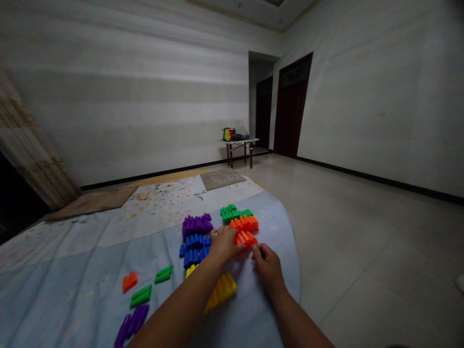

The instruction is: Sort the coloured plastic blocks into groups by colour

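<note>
Ribbed plastic toy pieces lie grouped by colour on the cloth. My left hand [225, 244] is curled at the left side of the front row of orange pieces [246, 239], its thumb against them. At the near right corner of that row is my right hand [268, 265], fingers closed and pinched; what lies between them is hidden. A second orange row [244, 223] and green pieces [232, 213] sit behind. Left of my left hand are blue pieces [195, 249] and purple pieces [195, 224]. Yellow pieces [222, 291] show partly beneath my left forearm.
Loose green pieces [141, 296], an orange piece [129, 281] and purple pieces [135, 321] lie at the left. The flowered cloth [87, 270] ends in a rounded right edge above the tiled floor [337, 241]. A small table [250, 140] stands by the far wall.
</note>
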Tool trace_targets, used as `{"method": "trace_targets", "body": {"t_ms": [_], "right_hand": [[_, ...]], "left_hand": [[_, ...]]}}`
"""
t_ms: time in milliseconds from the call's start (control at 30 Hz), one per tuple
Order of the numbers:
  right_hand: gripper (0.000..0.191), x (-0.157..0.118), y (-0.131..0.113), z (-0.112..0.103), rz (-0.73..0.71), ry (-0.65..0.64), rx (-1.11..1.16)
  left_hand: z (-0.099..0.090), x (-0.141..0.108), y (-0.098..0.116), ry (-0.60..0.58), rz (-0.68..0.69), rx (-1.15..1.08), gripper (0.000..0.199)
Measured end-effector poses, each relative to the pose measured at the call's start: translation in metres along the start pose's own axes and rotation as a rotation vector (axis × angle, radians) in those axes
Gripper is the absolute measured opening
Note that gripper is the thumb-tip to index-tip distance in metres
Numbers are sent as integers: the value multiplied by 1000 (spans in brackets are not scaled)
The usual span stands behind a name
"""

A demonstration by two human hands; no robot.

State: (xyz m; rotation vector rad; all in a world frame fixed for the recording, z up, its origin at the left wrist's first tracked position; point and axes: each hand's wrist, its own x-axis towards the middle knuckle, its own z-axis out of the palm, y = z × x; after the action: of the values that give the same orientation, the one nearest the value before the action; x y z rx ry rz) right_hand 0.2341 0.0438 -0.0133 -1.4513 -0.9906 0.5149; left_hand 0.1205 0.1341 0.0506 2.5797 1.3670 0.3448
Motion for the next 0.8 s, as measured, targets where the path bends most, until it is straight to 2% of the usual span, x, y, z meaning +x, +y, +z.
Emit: {"method": "trace_targets", "body": {"t_ms": [133, 233, 300, 367, 433, 533, 600, 667, 733, 800], "right_hand": [[37, 0, 2, 0, 12, -1, -3], [38, 0, 2, 0, 16, -1, -13], [39, 0, 1, -1, 28, 5, -14], [39, -1, 0, -1, 30, 4, -14], [39, -3, -1, -2, 31, -7, -15], [39, -5, 0, -4, 49, -30, -16], [38, -5, 2, -5, 67, -42, -21], [38, -5, 4, -6, 72, -49, -42], [38, -5, 5, -6, 69, -54, -73], [38, -5, 5, -6, 69, -58, -97]], "left_hand": [[-12, -2, -1, 46, -20, -30, 48], [-37, -12, -10, 176, -52, -112, 39], [-57, -23, -24, 282, -78, -161, 33], [-76, -36, -48, 365, -103, -175, 32], [-91, -52, -81, 431, -160, -156, 35], [-100, -79, -142, 411, -355, -120, 38], [-100, -99, -183, 320, -480, -143, 43], [-95, -116, -216, 280, -542, -152, 47], [-88, -129, -238, 250, -569, -165, 52], [-79, -136, -248, 223, -590, -182, 54]]}}
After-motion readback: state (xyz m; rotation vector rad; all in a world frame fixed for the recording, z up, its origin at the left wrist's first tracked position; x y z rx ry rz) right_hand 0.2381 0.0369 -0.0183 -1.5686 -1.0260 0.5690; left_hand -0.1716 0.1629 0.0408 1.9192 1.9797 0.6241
